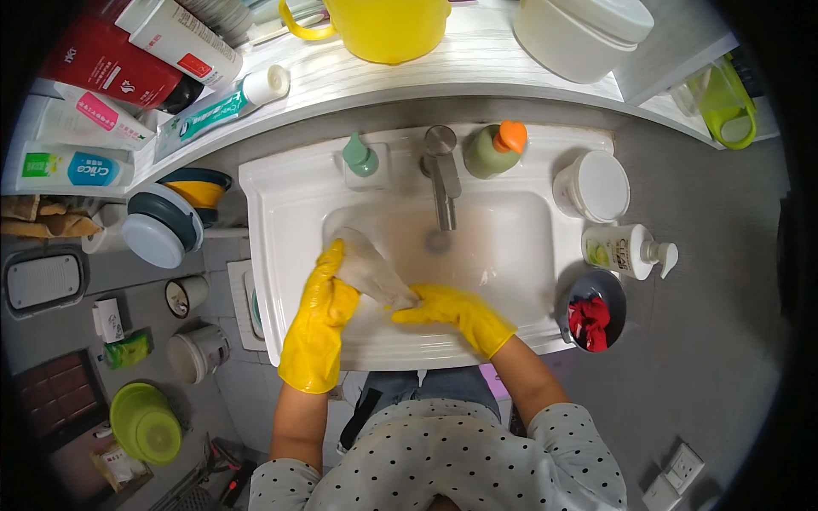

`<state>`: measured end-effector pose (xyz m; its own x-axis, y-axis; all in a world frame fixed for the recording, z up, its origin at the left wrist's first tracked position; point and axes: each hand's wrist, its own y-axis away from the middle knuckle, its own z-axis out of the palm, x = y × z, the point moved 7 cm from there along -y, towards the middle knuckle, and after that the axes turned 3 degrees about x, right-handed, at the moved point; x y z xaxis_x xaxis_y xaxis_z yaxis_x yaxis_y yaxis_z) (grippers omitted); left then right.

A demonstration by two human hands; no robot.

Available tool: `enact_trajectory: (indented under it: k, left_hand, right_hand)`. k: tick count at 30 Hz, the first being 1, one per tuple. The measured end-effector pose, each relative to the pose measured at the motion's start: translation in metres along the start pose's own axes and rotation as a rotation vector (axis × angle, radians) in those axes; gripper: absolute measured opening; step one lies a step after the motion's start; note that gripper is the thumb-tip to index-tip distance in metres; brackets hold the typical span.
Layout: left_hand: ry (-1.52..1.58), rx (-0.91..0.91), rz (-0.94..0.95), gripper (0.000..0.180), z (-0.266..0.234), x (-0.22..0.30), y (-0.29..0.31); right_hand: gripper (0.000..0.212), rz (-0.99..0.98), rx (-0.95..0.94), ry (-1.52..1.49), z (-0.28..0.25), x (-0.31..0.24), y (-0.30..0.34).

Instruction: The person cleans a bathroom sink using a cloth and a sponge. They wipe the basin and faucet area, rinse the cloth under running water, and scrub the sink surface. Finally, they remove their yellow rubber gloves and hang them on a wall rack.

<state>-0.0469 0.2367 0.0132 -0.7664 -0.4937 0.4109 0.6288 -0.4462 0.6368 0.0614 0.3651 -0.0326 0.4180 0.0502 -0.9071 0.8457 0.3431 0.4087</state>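
So there's a white lidded tub (605, 192) beyond and right of the right hand (453, 312), with a white pump bottle (615, 249) just beside it. Way past the left hand (324, 302), the shelf (477, 70)'s got a yellow cup (388, 30) and a toothpaste tube (213, 117), plus a green basin (145, 423) well off to that hand's left.

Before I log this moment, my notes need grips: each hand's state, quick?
Yellow-gloved left hand: closed, holding the pale, thin, cloth-like piece.
Yellow-gloved right hand: closed, pinching the cloth-like piece's narrow end.

I held the pale, soft cloth (371, 267) aslant over the left half of the sink (520, 247), tapering from far left to near right.
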Motion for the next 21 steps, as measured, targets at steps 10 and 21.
enact_trajectory:
  k: [10, 21]
  left_hand:
    - [-0.217, 0.232, -0.021, 0.028, -0.096, -0.014, -0.02]
    - [-0.533, -0.041, -0.152, 0.014, -0.108, -0.067, -0.034]
  right_hand:
    - [0.024, -0.031, 0.281, -1.053, -0.048, 0.034, 0.005]
    - [0.035, 0.026, 0.303, -0.979, -0.039, 0.006, -0.007]
